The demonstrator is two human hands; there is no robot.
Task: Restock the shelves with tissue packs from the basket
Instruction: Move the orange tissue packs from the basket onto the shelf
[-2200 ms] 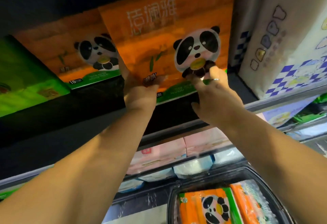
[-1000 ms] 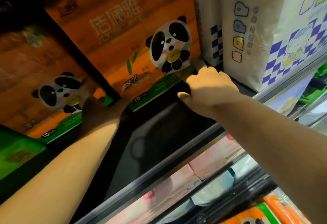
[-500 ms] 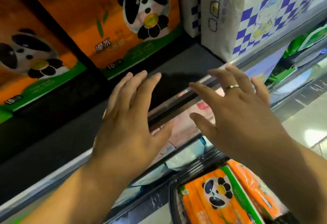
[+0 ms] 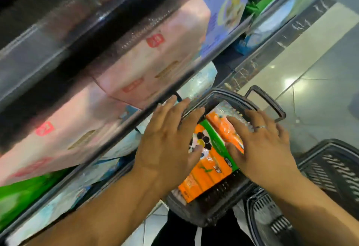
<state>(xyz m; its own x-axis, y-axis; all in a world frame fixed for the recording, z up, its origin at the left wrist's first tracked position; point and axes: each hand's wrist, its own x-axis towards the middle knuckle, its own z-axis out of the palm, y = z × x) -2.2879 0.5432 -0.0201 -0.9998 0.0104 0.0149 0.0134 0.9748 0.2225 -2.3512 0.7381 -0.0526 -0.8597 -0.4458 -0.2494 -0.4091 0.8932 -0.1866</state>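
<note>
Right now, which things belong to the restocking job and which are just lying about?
Job: panda tissue pack, orange pack beside it, basket holding both, left hand, right hand.
Lying about: pink packs on the shelf, green pack, second basket.

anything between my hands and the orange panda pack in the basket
Nothing visible. The orange panda pack lies uncovered in the basket, with the left hand and right hand open directly over it.

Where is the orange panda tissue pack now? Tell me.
In the head view, lower centre: the orange panda tissue pack lies in the dark basket, beneath the left hand and right hand, just below the shelf of pink packs.
</note>
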